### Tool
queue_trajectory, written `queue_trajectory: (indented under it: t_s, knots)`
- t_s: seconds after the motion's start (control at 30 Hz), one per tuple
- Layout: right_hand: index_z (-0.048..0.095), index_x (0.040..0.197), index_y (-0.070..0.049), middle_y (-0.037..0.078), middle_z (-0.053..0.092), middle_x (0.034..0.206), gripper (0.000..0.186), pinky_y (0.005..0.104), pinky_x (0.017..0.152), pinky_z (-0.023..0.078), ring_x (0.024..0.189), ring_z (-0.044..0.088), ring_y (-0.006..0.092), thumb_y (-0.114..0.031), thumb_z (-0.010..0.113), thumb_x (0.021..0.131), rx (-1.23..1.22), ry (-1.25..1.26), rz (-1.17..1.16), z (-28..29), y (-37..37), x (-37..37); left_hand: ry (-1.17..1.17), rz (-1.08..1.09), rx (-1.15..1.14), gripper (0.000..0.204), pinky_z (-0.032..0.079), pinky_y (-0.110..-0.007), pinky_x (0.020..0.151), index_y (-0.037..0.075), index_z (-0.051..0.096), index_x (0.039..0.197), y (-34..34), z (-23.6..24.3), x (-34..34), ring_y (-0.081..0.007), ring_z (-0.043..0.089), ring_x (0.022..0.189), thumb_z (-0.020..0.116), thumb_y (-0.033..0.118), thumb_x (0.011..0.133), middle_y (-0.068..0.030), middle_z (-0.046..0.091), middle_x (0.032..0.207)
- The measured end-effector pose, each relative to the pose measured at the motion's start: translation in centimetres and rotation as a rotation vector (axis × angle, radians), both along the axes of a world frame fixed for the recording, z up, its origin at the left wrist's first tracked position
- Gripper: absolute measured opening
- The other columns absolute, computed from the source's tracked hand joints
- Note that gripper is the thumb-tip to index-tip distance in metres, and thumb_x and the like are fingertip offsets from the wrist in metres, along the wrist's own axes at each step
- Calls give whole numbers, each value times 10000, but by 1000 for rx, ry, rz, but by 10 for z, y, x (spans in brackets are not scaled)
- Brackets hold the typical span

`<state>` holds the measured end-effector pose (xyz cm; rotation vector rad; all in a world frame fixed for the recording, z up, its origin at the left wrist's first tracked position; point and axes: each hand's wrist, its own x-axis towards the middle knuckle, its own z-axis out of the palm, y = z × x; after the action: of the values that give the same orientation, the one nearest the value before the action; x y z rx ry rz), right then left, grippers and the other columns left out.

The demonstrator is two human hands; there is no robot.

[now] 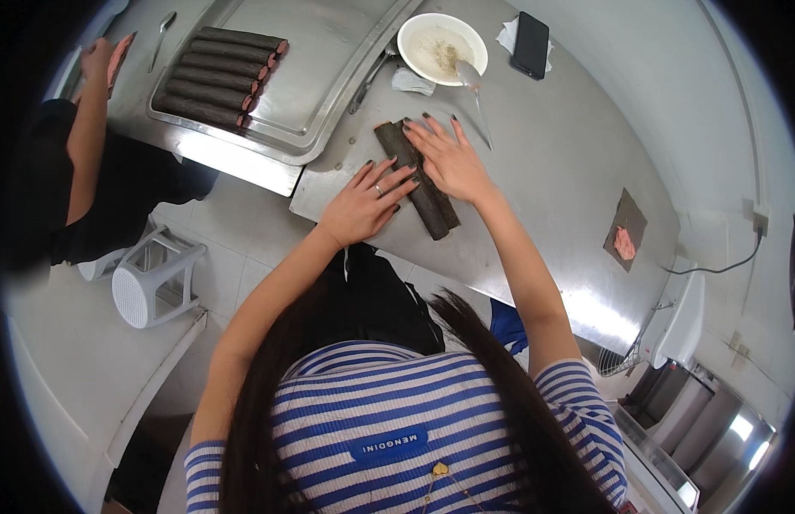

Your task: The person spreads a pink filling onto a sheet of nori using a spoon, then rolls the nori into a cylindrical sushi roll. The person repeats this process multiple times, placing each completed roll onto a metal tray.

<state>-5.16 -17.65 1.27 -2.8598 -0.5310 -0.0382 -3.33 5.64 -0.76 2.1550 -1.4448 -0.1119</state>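
Two dark seaweed rolls lie side by side on the steel table, a left one point(430, 221) and a right one point(449, 216), their near ends pointing toward me. My left hand point(363, 208), with a ring on one finger, rests its fingertips across the left roll, fingers spread. My right hand point(453, 164) lies palm down over the far part of the right roll, its fingers stretched out. Neither hand is wrapped around a roll. Just beyond my right hand a metal spoon point(477, 98) leans out of a white bowl point(414, 64) of cloudy liquid.
A metal tray point(320, 51) at the far left holds several finished-looking seaweed rolls point(217, 73) with pink filling. A phone point(530, 45) lies at the back. At right is a dark sheet point(624, 214) with pink paste point(624, 243). Another person's hand point(96, 58) works at far left.
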Motion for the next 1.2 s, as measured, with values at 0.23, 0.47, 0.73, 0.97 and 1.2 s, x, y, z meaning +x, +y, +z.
queue_trajectory:
  t_s: [0.23,0.47,0.73,0.97,1.2]
  knots:
    - [586,1232,-54,78,539,1338,391,534,1118,241,1329,410,254,-254,510,904,74,-241,-113,30,3,54,2,20,15,572,306,-475,1105,171,449,1377,2,0,0,-294,325,1372,630,182,835,-21,366,1484]
    - [628,1201,-68,66,609,1263,458,551,1131,188,1326,417,242,-418,498,935,-343,-131,-236,28,-28,101,-9,1,19,550,305,-471,1104,174,448,1377,0,4,1,-285,323,1370,611,189,852,-16,367,1481]
    - [578,1269,-73,32,525,1377,401,553,1138,180,1353,378,241,-269,478,935,-74,-171,82,19,-4,44,-23,5,8,563,304,-473,1106,178,446,1382,0,0,1,-287,332,1365,617,189,845,-17,374,1477]
    - [481,1346,-53,46,393,1480,501,567,1141,163,1398,301,273,-148,516,855,11,191,10,19,0,-57,-10,3,-34,603,309,-481,1110,176,442,1387,0,-1,0,-315,342,1361,638,144,818,-30,371,1480]
    - [480,1361,-86,42,390,1479,528,560,1151,144,1404,293,263,-154,547,841,10,394,-137,36,-11,-181,-25,14,28,574,308,-475,1113,189,440,1387,0,4,0,-294,331,1370,612,161,840,-7,363,1488]
